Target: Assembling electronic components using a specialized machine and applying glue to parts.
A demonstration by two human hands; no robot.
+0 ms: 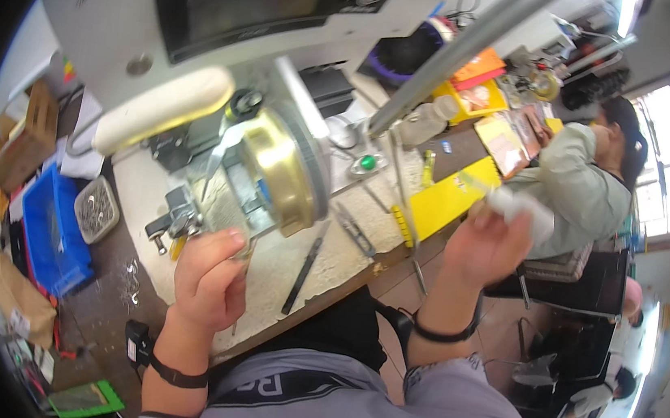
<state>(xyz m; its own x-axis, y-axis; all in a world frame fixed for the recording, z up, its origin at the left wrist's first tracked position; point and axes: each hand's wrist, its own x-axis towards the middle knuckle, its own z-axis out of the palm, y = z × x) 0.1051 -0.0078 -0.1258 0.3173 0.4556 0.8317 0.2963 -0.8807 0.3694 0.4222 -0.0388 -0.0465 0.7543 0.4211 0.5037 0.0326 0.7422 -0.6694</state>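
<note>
My left hand (212,279) is closed, thumb against curled fingers, just in front of a small metal clamp fixture (184,214) on a bench machine. What it pinches, if anything, is hidden. Behind it stands the machine's wide brass-coloured wheel (280,172), with a metal arm beside it. My right hand (488,248) is raised off the bench's right side, fingers wrapped round a white bottle (532,215). Motion blurs the bottle, and a pale narrow tip seems to point left from it.
A black pen-like tool (305,275) and tweezers (356,229) lie on the pale bench cover. To the left are a blue tray (55,230) and a tub of small metal parts (96,211). A metal post (456,63) slants overhead. A co-worker (587,182) sits at right.
</note>
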